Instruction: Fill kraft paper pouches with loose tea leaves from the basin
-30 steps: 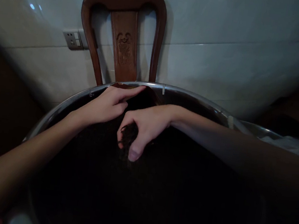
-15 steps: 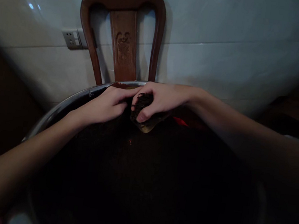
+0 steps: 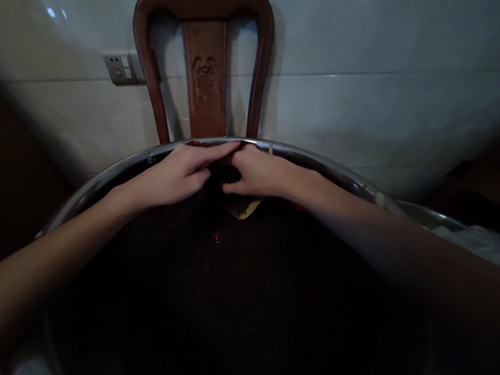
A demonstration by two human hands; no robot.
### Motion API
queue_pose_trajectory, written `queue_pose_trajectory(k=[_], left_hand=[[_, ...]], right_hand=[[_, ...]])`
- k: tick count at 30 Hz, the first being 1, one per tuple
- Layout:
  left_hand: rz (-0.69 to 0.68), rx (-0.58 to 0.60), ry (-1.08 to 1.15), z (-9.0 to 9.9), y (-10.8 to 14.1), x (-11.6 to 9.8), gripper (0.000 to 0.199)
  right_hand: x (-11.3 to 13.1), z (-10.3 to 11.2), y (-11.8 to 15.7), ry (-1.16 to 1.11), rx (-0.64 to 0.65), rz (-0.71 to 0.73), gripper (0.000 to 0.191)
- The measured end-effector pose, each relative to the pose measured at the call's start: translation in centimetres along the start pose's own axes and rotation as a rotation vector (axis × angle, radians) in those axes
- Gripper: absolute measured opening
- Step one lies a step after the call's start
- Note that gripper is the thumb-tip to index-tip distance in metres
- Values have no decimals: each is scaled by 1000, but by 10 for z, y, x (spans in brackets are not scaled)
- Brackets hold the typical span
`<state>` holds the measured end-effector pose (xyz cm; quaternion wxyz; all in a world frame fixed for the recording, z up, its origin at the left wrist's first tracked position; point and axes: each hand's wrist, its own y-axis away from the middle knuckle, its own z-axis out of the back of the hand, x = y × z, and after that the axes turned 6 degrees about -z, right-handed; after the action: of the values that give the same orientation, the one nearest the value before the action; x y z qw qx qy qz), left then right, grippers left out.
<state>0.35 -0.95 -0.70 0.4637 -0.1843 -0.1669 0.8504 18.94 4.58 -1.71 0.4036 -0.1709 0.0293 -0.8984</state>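
Observation:
A large round metal-rimmed basin (image 3: 117, 170) holds a dark mass, too dim to make out. Near its far rim, my left hand (image 3: 180, 173) has its index finger stretched out and its thumb apart; the other fingers are hidden. Facing it, my right hand (image 3: 254, 172) points down and left, thumb apart from the fingers around a dark gap. Its fingertips are partly hidden, and I see no handful in it. The two hands nearly meet. Below them shows the pale yellowish, see-through edge of what looks like a plastic bag (image 3: 249, 211), with dark bits inside.
A carved wooden chair (image 3: 209, 82) stands behind the basin, against a tiled wall (image 3: 359, 103) with a socket plate (image 3: 120, 69). Pale crumpled material (image 3: 488, 243) lies beyond my right forearm. Something small and red (image 3: 297, 206) shows beside my right wrist.
My right hand has turned and dipped lower over the bag. The handful of dark, thin, leaf-like strips seen in it before no longer shows. My left hand has barely moved.

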Motion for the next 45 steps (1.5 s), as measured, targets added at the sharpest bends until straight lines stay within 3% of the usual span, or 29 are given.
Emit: queue_pose_trajectory(k=[7,14,19,26,31,34,41,45], left_hand=[[11,0,13,-2,-1,-4,65],[-12,-4,5,-1,0,0,65],[-39,-8,-2,-1,1,0,66],[-19,-11,-18,0,-1,-2,69],[4,-17,-34,-1,0,-2,66],[0,-33,-38,-2,0,-1,68],[37,-46,-13,-3,1,-1,68],[20,-43,-32,-2,0,-3,69]], right_hand=[[-7,-2,-1,25,-43,216,37],[1,7,3,-44,26,226,35],[4,8,2,-67,58,138,32],[8,14,4,-52,80,315,31],[14,20,8,-72,42,271,22],[15,21,9,-58,90,183,14],[20,13,15,27,478,68,19],[18,3,15,160,409,26,20]])
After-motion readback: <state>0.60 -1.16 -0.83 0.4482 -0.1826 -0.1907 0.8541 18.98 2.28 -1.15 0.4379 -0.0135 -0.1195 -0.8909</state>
